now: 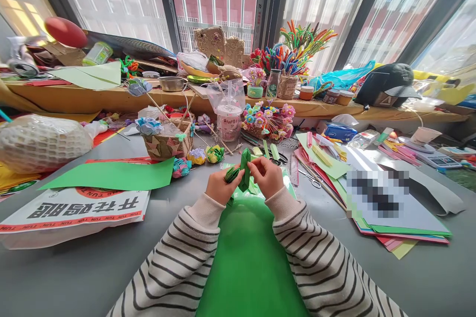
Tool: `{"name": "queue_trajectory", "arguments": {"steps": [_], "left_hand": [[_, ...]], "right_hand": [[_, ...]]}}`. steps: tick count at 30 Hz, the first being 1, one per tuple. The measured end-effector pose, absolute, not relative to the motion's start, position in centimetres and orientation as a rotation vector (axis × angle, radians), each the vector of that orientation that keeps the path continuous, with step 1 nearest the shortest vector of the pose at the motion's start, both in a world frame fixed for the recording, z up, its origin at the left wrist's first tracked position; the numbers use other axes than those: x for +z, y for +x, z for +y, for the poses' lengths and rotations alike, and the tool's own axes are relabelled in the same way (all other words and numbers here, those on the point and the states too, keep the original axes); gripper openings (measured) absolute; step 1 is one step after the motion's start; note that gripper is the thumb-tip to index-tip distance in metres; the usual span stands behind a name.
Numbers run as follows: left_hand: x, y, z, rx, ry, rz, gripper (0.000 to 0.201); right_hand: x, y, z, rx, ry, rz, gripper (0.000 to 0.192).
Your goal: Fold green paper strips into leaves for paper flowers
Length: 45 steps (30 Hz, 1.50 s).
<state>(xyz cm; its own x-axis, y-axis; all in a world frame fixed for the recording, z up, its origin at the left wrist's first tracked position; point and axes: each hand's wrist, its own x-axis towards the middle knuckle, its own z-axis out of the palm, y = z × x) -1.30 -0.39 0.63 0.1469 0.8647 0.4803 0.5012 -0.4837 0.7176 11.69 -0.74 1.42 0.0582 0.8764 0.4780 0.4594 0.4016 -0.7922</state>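
A folded piece of green paper [245, 164] is held upright between both hands, above the near end of the table. My left hand [220, 185] pinches its lower left edge and also keeps a second bundle of folded green paper [231, 174] in its curled fingers. On the other side my right hand [267, 176] pinches the piece with thumb and forefinger near its upper right edge. Below the hands lies a glossy green sheet [253, 257], partly covered by the striped sleeves.
Left are a flat green paper strip [111, 175] on a printed bag [74, 213] and a woven basket [167, 143] with paper flowers. Scissors [310, 178] and a paper stack [394, 198] lie right. Behind stand a lidded cup [228, 121] and a cluttered ledge [148, 101].
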Motion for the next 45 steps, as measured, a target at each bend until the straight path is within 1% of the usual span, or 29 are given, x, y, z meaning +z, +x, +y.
{"name": "queue_trajectory", "arguments": {"steps": [3, 6, 16, 24, 31, 36, 42, 45], "left_hand": [[0.6, -1.2, -0.4, 1.297, 2.106, 1.308, 0.027], [0.7, -1.2, -0.4, 1.304, 2.125, 1.324, 0.026], [0.7, -1.2, -0.4, 1.32, 2.019, 1.394, 0.025], [0.3, -1.3, -0.1, 1.325, 1.985, 1.436, 0.024], [0.7, -1.2, -0.3, 1.335, 1.936, 1.398, 0.026], [0.8, -1.4, -0.3, 1.326, 1.723, 1.283, 0.026], [1.3, -1.7, 0.0, 1.148, 1.292, 1.079, 0.033], [1.5, -1.6, 0.0, 1.08, 1.221, 1.032, 0.035]], "right_hand": [[1.2, 11.4, -0.8, 0.313, -1.22, -1.61, 0.017], [0.9, 11.3, -0.9, 0.251, -1.22, -1.619, 0.016], [0.6, 11.0, -0.8, 0.301, -1.203, -1.671, 0.013], [0.2, 11.0, -0.8, 0.28, -1.251, -1.728, 0.013], [0.3, 10.9, -0.9, 0.312, -1.235, -1.721, 0.011], [0.4, 11.0, -1.0, 0.354, -1.206, -1.692, 0.01], [1.0, 11.4, -0.9, 0.533, -1.103, -1.579, 0.014], [1.2, 11.4, -0.9, 0.619, -1.055, -1.563, 0.015]]}}
